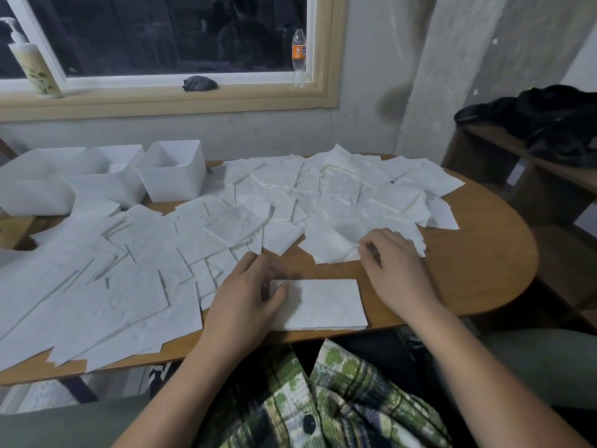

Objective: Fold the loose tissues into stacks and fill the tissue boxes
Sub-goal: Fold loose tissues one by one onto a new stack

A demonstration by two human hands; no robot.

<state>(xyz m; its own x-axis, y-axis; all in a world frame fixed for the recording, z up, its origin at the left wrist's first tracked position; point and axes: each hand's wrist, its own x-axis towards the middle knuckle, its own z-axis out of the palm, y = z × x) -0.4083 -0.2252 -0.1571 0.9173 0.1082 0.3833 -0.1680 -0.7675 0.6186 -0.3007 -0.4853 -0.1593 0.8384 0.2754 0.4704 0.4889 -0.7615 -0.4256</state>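
**Entry: next sheet, right-hand side**

My right hand (392,270) pinches a loose tissue (336,244) at its near corner. It lies just beyond the folded stack (323,303), whose long axis runs left to right.

My left hand (245,295) has its fingers relaxed and its thumb on the stack's left end.

Count on the tabletop (468,253):
- one stack
- three tissue boxes (172,171), far left
- loose sheets too many to count

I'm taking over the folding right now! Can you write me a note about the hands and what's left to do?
Left hand rests on the folded tissue, thumb on its left edge, at the front of the table.
Right hand: fingers pinch a loose tissue at the near edge of the pile.
Three boxes stand far left.
Done: one tissue folded.
Left: fold the pile, stack it, fill the boxes.
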